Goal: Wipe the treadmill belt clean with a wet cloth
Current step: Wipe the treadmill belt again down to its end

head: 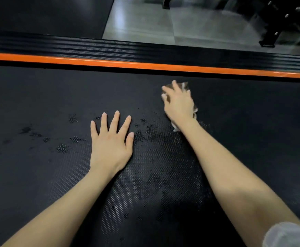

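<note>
a: where's the cloth point(185, 85)?
b: under the right hand point(178, 104), on the treadmill belt point(38, 97), far side, near the orange rail point(92, 60). fingers bent over it, pressing it down. bit blurred.
a: left hand point(111, 141)?
b: flat on the belt, fingers spread wide, holding nothing. nearer the person, left of the cloth, apart from it.
a: belt axis?
b: runs left to right in view, along the rail. wet patches point(145, 136) lie between the hands and toward the person. my guess: strokes follow that axis, right hand only.
</note>
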